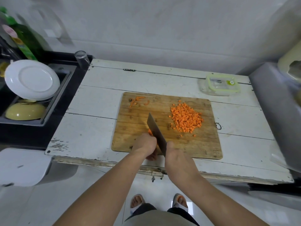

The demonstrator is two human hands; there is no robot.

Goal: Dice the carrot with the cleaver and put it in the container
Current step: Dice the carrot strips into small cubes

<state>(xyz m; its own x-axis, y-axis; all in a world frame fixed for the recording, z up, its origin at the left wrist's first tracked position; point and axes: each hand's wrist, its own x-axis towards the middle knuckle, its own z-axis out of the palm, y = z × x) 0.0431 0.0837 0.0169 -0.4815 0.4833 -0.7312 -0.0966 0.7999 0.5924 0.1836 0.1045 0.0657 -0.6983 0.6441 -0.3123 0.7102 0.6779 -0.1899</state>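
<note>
A pile of diced carrot (pixel 186 119) lies on the right half of the wooden cutting board (pixel 179 144). My right hand (pixel 175 152) grips the handle of the cleaver (pixel 155 129), whose blade runs away from me across the board. My left hand (pixel 145 144) curls over a remaining carrot piece (pixel 149 132) just left of the blade; most of that piece is hidden. Carrot peel scraps (pixel 136 101) sit at the board's far left corner. A clear container with a green-rimmed lid (pixel 219 85) stands on the white table behind the board, to the right.
The white wooden table (pixel 91 128) holds the board. A black sink (pixel 53 101) at the left contains a white plate (pixel 31 79) and a yellow bowl (pixel 24 112). A green bottle (pixel 24 39) stands behind it. A grey surface (pixel 273 101) borders the right.
</note>
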